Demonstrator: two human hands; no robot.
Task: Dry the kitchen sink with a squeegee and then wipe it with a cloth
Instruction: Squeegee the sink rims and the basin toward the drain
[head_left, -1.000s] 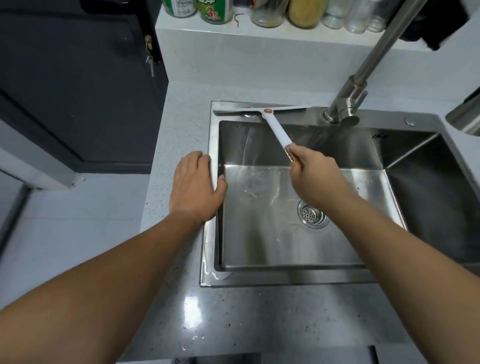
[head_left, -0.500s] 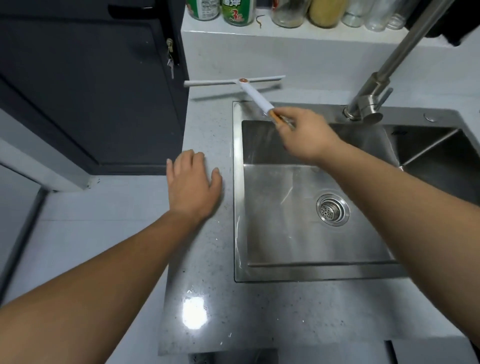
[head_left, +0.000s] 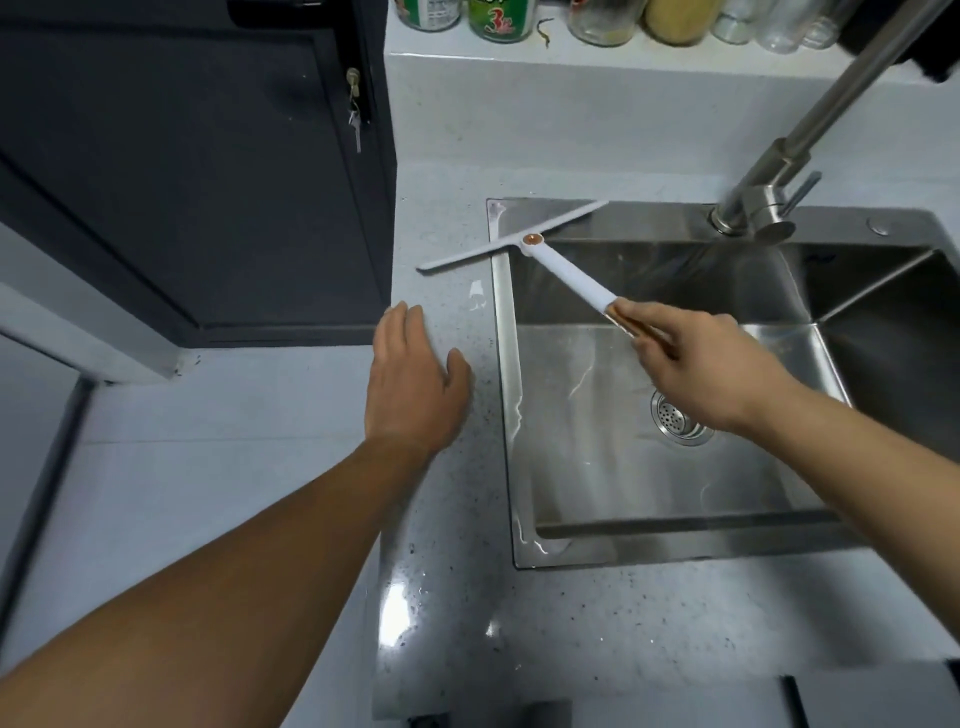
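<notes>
Sink: water streaks, drain strainer | squeegee gripped by right hand

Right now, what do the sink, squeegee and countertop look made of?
Sink: stainless steel by the look, brushed grey with soft reflections. Squeegee: likely plastic, matte white, with a copper-coloured grip end; the blade's material is unclear. Countertop: pale stone or composite, dark speckles, glossy enough to mirror a light.

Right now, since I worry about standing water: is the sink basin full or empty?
Empty. The sink floor and the drain strainer lie bare, with only thin water streaks near the left wall.
</notes>
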